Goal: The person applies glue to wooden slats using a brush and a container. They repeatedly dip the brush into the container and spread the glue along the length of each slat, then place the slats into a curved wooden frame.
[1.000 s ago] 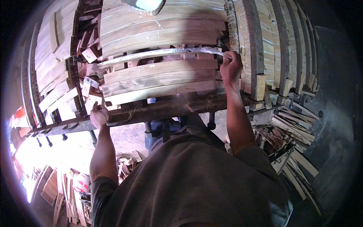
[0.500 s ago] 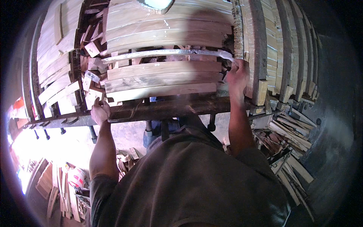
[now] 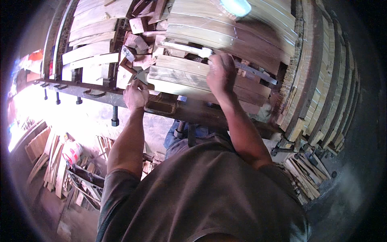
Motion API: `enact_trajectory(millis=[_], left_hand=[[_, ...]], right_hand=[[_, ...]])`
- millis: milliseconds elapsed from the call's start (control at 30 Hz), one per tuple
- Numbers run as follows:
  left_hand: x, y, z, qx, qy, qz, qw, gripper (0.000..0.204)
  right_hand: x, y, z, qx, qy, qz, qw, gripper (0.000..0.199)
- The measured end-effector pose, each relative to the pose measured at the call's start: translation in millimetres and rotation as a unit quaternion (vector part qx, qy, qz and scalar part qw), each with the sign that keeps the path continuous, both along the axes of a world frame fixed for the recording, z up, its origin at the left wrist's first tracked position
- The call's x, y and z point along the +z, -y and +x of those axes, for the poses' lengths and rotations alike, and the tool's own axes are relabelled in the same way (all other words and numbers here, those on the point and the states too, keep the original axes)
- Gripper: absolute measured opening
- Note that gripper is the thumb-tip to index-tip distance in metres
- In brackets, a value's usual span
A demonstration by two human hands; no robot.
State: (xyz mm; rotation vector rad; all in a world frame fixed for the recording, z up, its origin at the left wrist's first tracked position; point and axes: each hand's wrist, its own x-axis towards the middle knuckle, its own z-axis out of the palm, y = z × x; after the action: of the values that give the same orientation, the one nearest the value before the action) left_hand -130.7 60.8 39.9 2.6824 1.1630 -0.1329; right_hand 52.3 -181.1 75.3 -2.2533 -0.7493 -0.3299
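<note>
My right hand [image 3: 221, 74] is closed around a small brush [image 3: 204, 52] with a white, wet-looking tip. The brush touches a narrow wooden strip [image 3: 179, 47] that lies across a gap between the boards; my hand covers the strip's middle. At the strip's right part [image 3: 258, 73] the upper edge looks whitish. My left hand [image 3: 136, 96] is closed at the near metal rail, its fingertips beside small wood offcuts [image 3: 140, 76]. What those fingers grip, if anything, is hidden. Beyond the brush, a container of white liquid [image 3: 236, 7] stands on the boards.
Pale boards [image 3: 225, 24] lie side by side on a metal frame [image 3: 193, 115] with bolts underneath. Loose wood blocks [image 3: 137, 42] fill a gap on the left. More clamped boards [image 3: 318, 80] stand at the right. Scrap strips [image 3: 306, 173] lie on the floor.
My right hand has swept the brush leftward along the strip from its right end. The view has shifted, so the bench appears further right and tilted. My left hand stays at the rail.
</note>
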Motion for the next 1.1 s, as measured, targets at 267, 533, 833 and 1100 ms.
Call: enact_trajectory(millis=[267,533,833,1100], left_hand=[[-6.4,-3.6,-2.3,-0.008,0.027,0.005,1.000,0.028],[-6.2,-3.8,-1.5,-0.017,0.007,-0.019,1.000,0.030],[-14.0,-3.6,-1.1,0.008,-0.047,0.010,0.999,0.037],[-22.3,-7.0,-7.5,0.004,-0.029,0.015,0.999,0.034]], right_hand=[[-14.4,-109.5,-7.3,0.088,-0.013,0.018,0.996,0.021],[-5.8,-133.6,-8.1,0.082,-0.082,0.064,0.991,0.018],[-25.0,34.6,-10.6,-0.110,-0.133,0.074,0.982,0.017],[-9.0,197.4,-7.7,-0.315,-0.218,0.111,0.917,0.012]])
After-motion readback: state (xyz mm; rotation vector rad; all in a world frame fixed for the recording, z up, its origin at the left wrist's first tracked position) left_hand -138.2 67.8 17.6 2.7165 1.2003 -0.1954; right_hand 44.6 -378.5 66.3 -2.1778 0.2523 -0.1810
